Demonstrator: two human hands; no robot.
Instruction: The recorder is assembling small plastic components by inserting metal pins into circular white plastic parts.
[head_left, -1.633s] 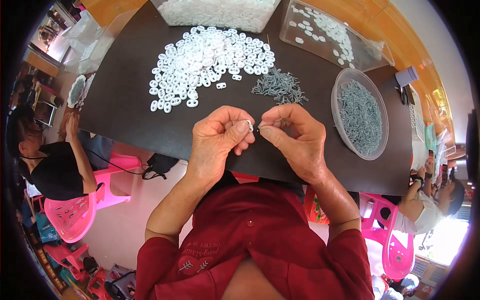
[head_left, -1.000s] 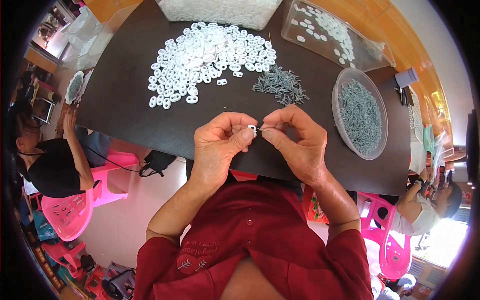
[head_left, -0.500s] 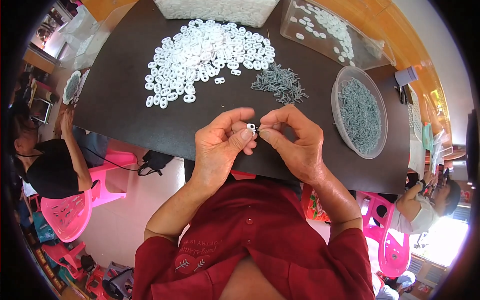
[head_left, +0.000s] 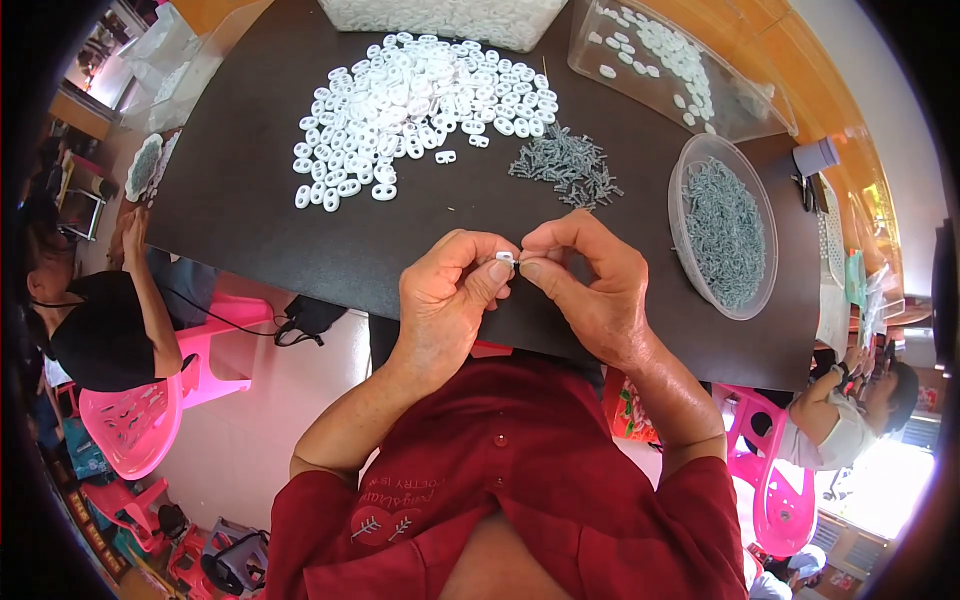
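At the middle of the frame, 2 bare hands are meeting over the near edge of a dark tabletop (head_left: 250, 190). The left hand (head_left: 440, 300) is clamping a white piece (head_left: 505, 256) between thumb and forefinger, and that piece is sitting at its fingertips, just left of the right hand (head_left: 595, 285). The right hand is pinching its thumb and forefinger together on a tiny piece (head_left: 516, 262), mostly hidden, right beside the white piece; whether the 2 are touching is too small to tell. A heap of white ovals (head_left: 420, 105) is spreading across the upper middle, each oval showing paired holes where it is lying face up, and 1 loose oval (head_left: 446, 157) is lying apart below the heap. To the right of it, a pile of small grey screws (head_left: 567, 168) is resting on the tabletop. Further right, a clear round tub (head_left: 680, 210) is holding many more grey screws (head_left: 725, 235). A clear tray (head_left: 765, 118) is lying at the upper right with white pieces inside, and a purple cup (head_left: 815, 156) is standing near its lower right corner. At the frame's left, a person in black (head_left: 115, 335) is sitting on a pink chair (head_left: 130, 425).
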